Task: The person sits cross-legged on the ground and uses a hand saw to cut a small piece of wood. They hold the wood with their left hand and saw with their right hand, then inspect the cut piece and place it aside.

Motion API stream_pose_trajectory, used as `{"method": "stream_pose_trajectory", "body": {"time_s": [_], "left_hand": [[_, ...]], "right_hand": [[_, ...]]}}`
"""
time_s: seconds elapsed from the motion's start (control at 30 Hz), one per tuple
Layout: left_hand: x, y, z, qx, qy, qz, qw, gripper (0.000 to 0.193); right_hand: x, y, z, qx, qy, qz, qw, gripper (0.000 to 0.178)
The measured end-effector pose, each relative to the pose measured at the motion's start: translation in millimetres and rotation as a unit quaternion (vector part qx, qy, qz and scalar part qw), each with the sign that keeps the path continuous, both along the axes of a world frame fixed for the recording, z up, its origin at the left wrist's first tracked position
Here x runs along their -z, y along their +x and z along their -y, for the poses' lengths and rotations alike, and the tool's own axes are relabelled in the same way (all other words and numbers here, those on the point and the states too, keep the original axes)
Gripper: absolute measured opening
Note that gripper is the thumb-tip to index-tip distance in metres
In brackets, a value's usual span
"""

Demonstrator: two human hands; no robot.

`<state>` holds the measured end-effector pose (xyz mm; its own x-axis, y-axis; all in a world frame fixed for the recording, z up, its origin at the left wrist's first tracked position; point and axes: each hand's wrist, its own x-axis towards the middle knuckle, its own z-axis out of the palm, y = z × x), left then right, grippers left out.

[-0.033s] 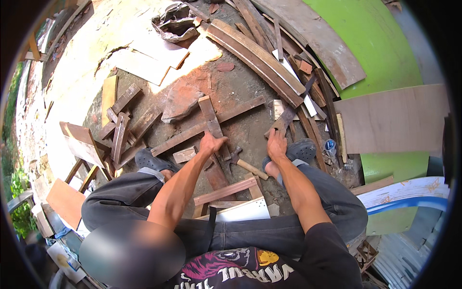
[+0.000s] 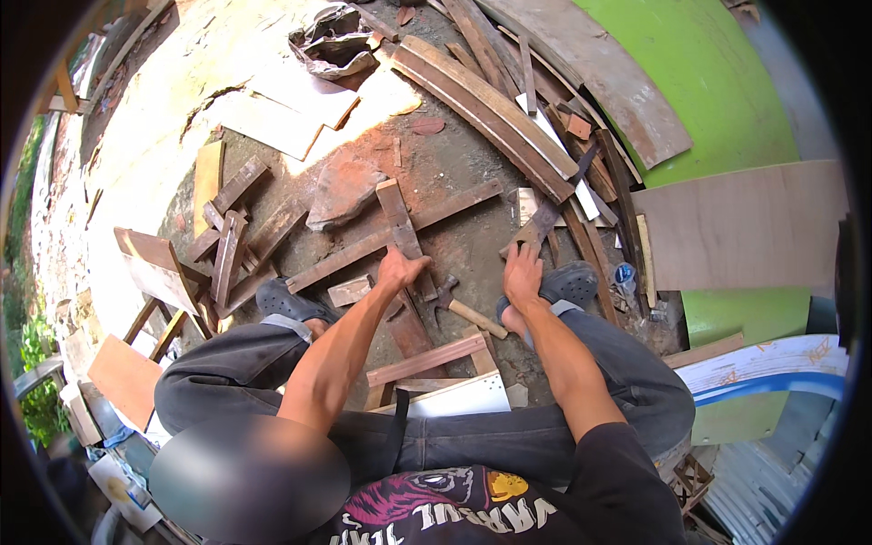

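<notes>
My left hand point(image 2: 400, 271) is closed round a short wooden block point(image 2: 397, 211), which lies across a long wooden strip point(image 2: 363, 250) on the ground. To the right, the fingers of my right hand point(image 2: 523, 274) are curled over the near end of a handsaw point(image 2: 538, 227); its dark blade slants away to the upper right, and its teeth are too small to make out. Between my hands a claw hammer point(image 2: 472, 318) with a wooden handle rests on the ground. A reddish flat stone point(image 2: 345, 193) lies beyond the strip.
Wood offcuts point(image 2: 229, 259) are heaped at the left. Long boards point(image 2: 490, 113) lie at the upper right, near a green panel point(image 2: 727, 82) and a plywood sheet point(image 2: 740, 227). Before my lap stands a small wooden frame point(image 2: 427, 359) with a white board point(image 2: 463, 398). A crumpled bag point(image 2: 334, 44) sits far off.
</notes>
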<state>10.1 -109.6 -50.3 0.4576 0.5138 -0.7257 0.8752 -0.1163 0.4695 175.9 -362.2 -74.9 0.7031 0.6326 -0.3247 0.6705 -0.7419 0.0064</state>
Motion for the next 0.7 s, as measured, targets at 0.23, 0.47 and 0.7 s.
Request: {"method": "stream_pose_trajectory", "body": {"time_s": [0.23, 0.47, 0.7], "left_hand": [[-1.5, 4.9, -9.1, -0.030, -0.003, 0.016, 0.999, 0.105], [0.0, 11.6, -8.8, -0.011, -0.018, -0.012, 1.000, 0.107], [-1.7, 4.8, -8.6, -0.003, 0.010, -0.001, 1.000, 0.108]], "right_hand": [[-35.9, -71.6, -34.7, -0.102, -0.014, -0.266, 0.959, 0.041], [15.6, -90.8, -22.4, -0.066, -0.037, -0.268, 0.960, 0.033], [3.5, -75.0, -15.4, 0.137, 0.008, -0.207, 0.969, 0.037]]}}
